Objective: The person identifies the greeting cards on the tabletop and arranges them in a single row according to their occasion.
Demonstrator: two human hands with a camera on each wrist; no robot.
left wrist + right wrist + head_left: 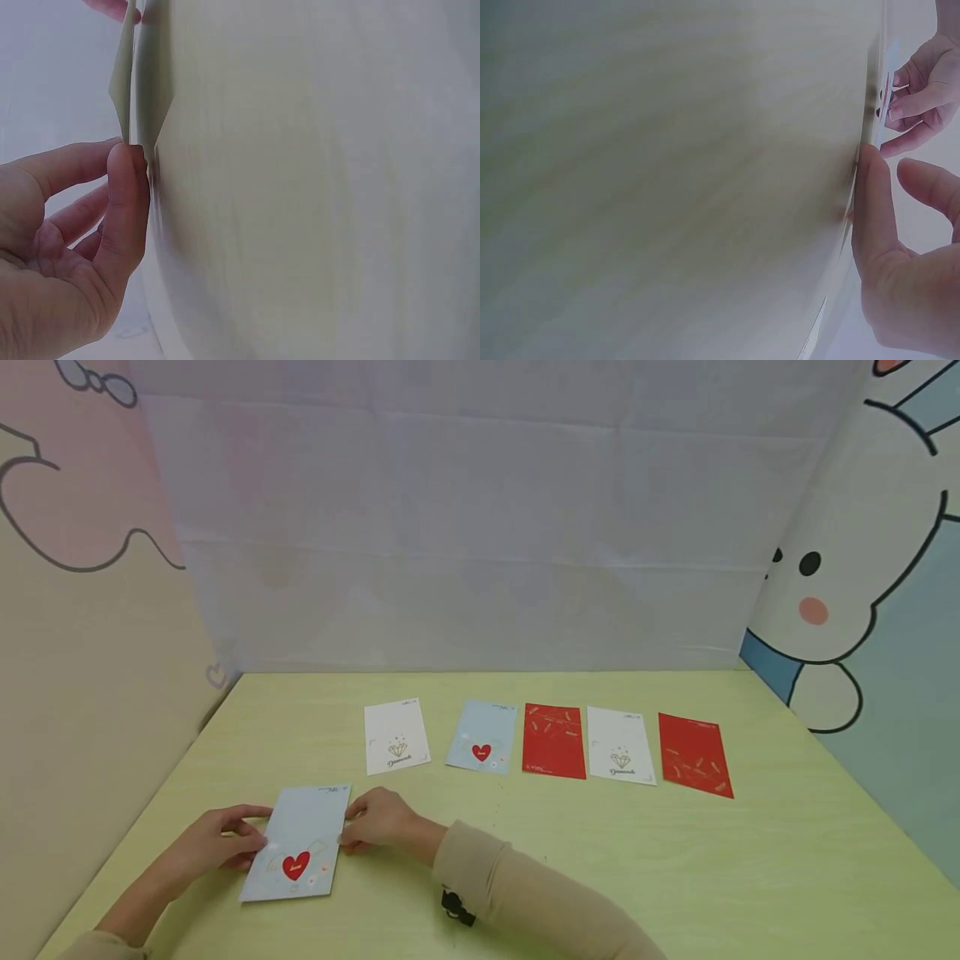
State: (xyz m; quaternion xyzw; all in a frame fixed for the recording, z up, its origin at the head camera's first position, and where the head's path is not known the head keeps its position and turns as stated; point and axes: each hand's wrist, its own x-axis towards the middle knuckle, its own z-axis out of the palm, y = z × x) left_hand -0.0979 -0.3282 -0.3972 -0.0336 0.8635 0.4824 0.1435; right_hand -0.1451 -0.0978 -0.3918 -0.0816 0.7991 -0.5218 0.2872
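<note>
A light blue card with a red heart lies close over the table at the left front, one hand at each side. My left hand holds its left edge, thumb and forefinger at the rim. The left wrist view shows the card edge-on at the fingertips of the left hand. My right hand has curled fingers and holds the opposite edge. From the right wrist, one digit of the right hand lies against the card's edge and another stands apart from it.
Behind the hands is a row of cards: a white card with a diamond, another blue heart card, a red card, a second white card and a second red card. A white sheet hangs behind the table.
</note>
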